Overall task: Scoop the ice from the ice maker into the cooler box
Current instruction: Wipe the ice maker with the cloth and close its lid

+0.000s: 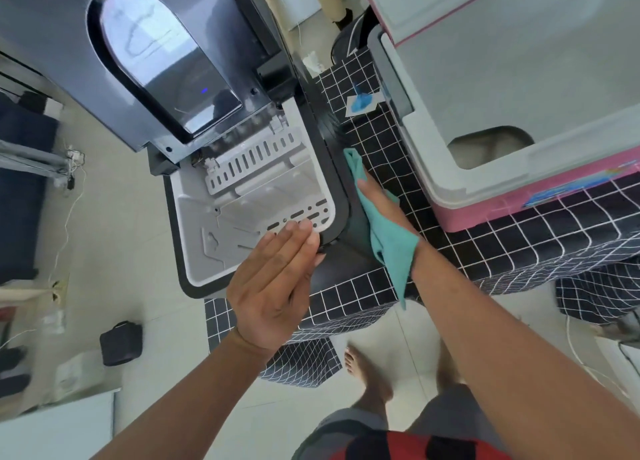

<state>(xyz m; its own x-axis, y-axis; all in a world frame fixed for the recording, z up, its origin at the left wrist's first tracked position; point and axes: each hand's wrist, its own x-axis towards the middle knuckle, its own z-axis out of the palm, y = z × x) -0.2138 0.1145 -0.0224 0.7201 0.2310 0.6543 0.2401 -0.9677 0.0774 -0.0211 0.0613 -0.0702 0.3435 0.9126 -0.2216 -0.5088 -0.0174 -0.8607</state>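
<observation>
The dark ice maker (332,168) stands on a checked table with its lid (149,61) raised. Its grey inner tub (242,217) shows no ice. My left hand (277,272) lies flat, fingers straight, on the maker's near right corner. My right hand (384,210) presses a teal cloth (391,248) against the maker's right side; the cloth drapes over the hand and wrist. The pink cooler box (540,196) sits open to the right, its pale interior (502,78) empty as far as I see, its lid (433,2) tipped back.
The table wears a black cloth with a white grid (381,127). A blue scoop on a white paper (362,103) lies between maker and cooler. A dark pouch (121,343) and cables lie on the floor at left. My bare feet (363,366) stand below the table edge.
</observation>
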